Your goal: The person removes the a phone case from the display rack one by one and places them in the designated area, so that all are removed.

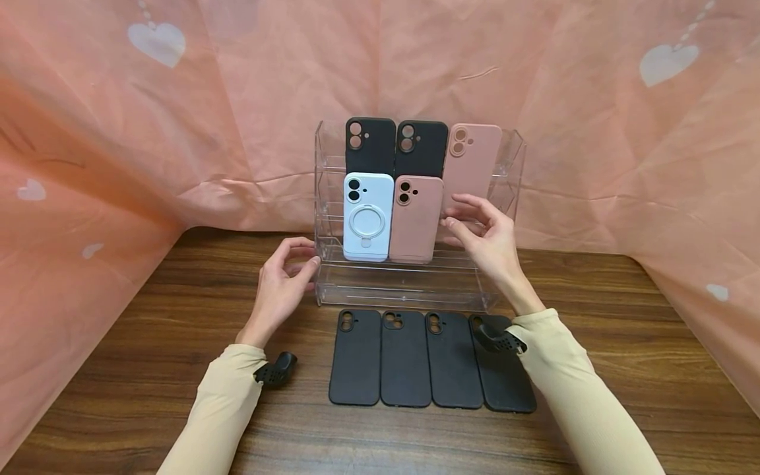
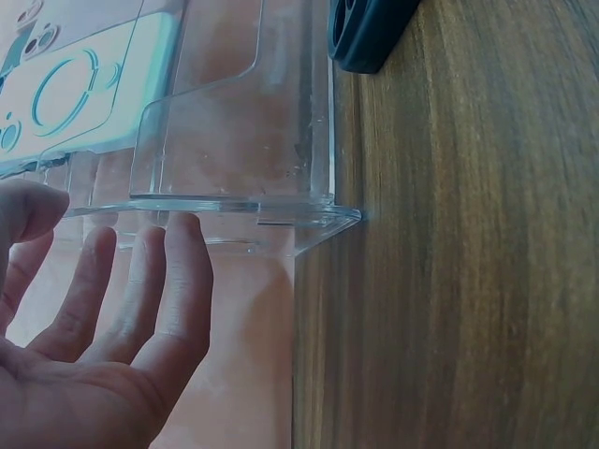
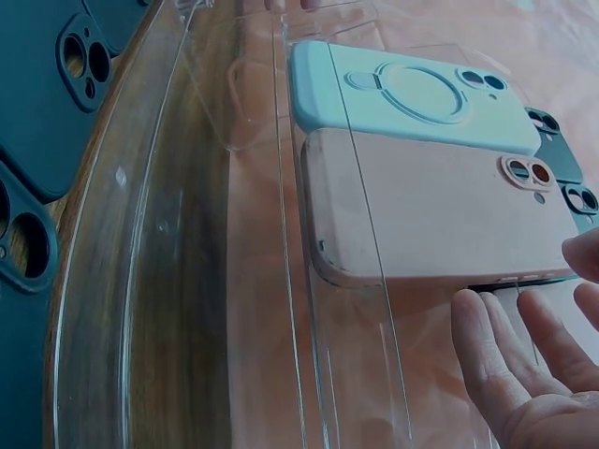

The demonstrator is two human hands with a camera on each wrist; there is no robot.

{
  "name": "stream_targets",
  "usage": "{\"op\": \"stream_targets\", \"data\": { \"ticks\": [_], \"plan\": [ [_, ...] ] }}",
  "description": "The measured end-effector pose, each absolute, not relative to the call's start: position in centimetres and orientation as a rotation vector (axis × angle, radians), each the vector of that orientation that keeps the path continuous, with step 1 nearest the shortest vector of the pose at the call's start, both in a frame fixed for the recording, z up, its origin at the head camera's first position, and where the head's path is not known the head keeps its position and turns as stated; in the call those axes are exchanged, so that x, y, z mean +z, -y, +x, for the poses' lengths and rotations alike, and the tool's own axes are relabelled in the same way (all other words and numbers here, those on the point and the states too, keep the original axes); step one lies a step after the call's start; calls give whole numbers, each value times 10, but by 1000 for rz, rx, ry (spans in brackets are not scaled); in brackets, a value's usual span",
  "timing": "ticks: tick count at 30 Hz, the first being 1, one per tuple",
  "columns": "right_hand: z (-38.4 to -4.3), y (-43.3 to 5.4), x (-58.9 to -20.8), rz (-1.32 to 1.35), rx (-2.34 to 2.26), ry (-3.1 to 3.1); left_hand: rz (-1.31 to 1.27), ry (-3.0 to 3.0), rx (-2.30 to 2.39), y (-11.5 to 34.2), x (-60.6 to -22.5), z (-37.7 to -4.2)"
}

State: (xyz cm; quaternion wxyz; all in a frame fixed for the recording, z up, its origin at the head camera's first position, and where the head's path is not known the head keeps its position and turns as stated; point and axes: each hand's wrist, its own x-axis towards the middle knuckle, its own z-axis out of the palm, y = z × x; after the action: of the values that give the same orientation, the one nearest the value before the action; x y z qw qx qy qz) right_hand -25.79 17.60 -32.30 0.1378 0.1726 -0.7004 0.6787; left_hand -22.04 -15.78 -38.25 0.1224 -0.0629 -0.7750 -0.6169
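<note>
A clear acrylic tiered rack (image 1: 404, 295) holds upright phone cases. On its lower tier stand a white phone case (image 1: 367, 221) with a ring on its back and a pink phone case (image 1: 417, 227). Behind them are two black phone cases (image 1: 371, 150) and another pink phone case (image 1: 473, 165). My right hand (image 1: 491, 241) is by the front pink case's right edge, fingers loosely bent and nothing held; in the right wrist view the fingertips (image 3: 468, 313) are just beside that edge. At the rack's left side panel, my left hand (image 1: 279, 284) has relaxed fingers close against it; contact is unclear.
Several black phone cases (image 1: 405, 359) lie in a row on the wooden table (image 1: 148, 369) before the rack, the rightmost partly covered by the right wrist camera (image 1: 499, 338). A pink cloth (image 1: 261, 132) with white hearts hangs behind and at both sides.
</note>
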Motion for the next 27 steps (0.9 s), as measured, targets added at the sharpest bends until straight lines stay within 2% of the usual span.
{"op": "stream_targets", "data": {
  "ticks": [18,27],
  "plan": [
    [-263,-160,-317,378,1335,2239,-184,2266,-1791,158,-383,-220],
    [-267,-155,-315,347,1235,2249,-176,2269,-1799,158,-382,-220]
  ]
}}
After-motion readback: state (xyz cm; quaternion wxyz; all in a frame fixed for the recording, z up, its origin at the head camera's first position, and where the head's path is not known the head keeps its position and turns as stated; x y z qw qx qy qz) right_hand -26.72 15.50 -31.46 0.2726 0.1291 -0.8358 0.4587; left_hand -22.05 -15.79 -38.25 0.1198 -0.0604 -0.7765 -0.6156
